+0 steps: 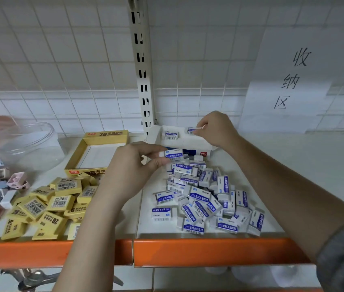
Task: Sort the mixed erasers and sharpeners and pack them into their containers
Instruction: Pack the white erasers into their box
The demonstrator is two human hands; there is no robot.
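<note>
Nearest, loose white erasers (207,201) lie heaped on the shelf (314,165), yellow erasers (46,205) and pastel sharpeners (0,186) piled to the left. Above the heap the left hand (129,171) pinches one white eraser (173,154) between thumb and fingers; beyond, the right hand (215,129) pinches another (192,130) inside the white box (179,140). Seating each eraser flat in a tight row would likely pack best. The box's far corner hides behind the right hand, and the sharpeners run off-frame.
</note>
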